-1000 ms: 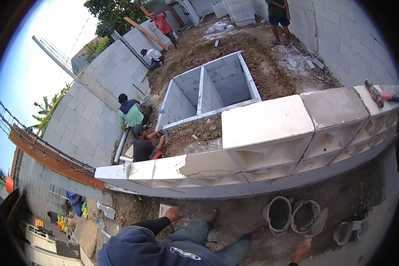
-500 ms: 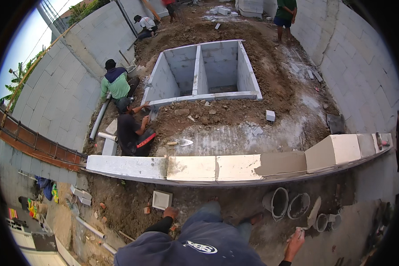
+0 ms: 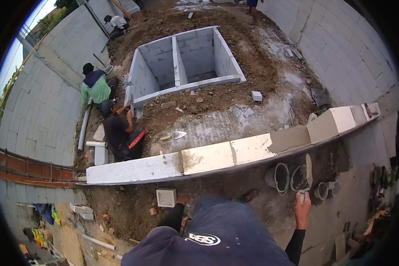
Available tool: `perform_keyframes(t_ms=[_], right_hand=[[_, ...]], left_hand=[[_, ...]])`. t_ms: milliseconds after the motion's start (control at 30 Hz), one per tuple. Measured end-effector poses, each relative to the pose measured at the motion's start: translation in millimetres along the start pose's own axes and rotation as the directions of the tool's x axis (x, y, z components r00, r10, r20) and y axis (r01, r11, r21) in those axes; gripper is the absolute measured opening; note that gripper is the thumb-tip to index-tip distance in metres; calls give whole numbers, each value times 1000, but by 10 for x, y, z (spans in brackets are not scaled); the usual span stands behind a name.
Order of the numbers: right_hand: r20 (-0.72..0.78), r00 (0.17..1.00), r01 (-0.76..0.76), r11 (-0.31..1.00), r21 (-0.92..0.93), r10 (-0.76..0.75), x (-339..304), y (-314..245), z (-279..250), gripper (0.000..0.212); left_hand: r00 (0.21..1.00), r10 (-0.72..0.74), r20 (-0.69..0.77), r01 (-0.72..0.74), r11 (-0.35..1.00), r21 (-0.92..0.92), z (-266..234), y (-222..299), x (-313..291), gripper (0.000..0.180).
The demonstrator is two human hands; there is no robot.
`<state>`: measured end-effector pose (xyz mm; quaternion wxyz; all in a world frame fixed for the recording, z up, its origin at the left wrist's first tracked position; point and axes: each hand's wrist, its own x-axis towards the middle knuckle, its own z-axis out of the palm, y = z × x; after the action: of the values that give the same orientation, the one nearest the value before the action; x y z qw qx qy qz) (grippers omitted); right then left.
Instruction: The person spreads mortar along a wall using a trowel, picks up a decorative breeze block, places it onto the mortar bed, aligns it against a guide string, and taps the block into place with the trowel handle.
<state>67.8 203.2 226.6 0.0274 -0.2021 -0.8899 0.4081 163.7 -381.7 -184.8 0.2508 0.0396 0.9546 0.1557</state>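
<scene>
My right hand (image 3: 303, 207) is wrapped round the handle of a trowel (image 3: 309, 170). The trowel's long, pale blade points away from me, overlapping the right rim of a bucket (image 3: 298, 178) with grey stuff in it. Close on its left stands another bucket (image 3: 277, 178). My left hand (image 3: 184, 200) hangs low beside a white square box-like piece (image 3: 166, 197) on the soil; its fingers are too small and unclear to read. Ahead of me runs a low wall of pale blocks (image 3: 208, 157), partly coated with grey mortar (image 3: 290, 139) toward the right.
Past the wall, a person in a dark shirt (image 3: 118, 135) works at a two-chamber block pit (image 3: 188, 86); one in green (image 3: 98, 90) sits behind. A loose trowel (image 3: 178, 134) lies over there. Smaller buckets (image 3: 322, 190) stand at right; reinforcing bars (image 3: 35, 166) extend left.
My right hand has moved forward with the trowel, its blade now at the bucket. The view has shifted and tilted. The dark-shirted person now holds up a flat tool at the pit's corner.
</scene>
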Motion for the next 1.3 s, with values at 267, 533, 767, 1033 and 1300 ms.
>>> perform_keyframes(t_ms=[267, 533, 767, 1033, 1300], right_hand=[[-19, 997, 63, 975, -215, -68, 360, -116, 1, 37], [46, 994, 103, 968, -230, -95, 938, -172, -121, 34], [188, 967, -128, 969, -211, 169, 1318, -836, -463, 34], [-59, 987, 114, 905, -409, -151, 1129, -1051, -633, 35], [-198, 901, 297, 880, -371, -387, 1126, -365, -197, 31]], left_hand=[[849, -385, 361, 527, 597, -605, 387, -188, -157, 52], [939, -266, 216, 342, 682, -646, 390, 28, -236, 44], [924, -238, 298, 378, 673, -635, 124, 261, -219, 48], [963, -164, 215, 256, 811, -527, 252, 123, -147, 46], [787, -246, 565, 610, 439, -659, 9, 164, 72, 27]])
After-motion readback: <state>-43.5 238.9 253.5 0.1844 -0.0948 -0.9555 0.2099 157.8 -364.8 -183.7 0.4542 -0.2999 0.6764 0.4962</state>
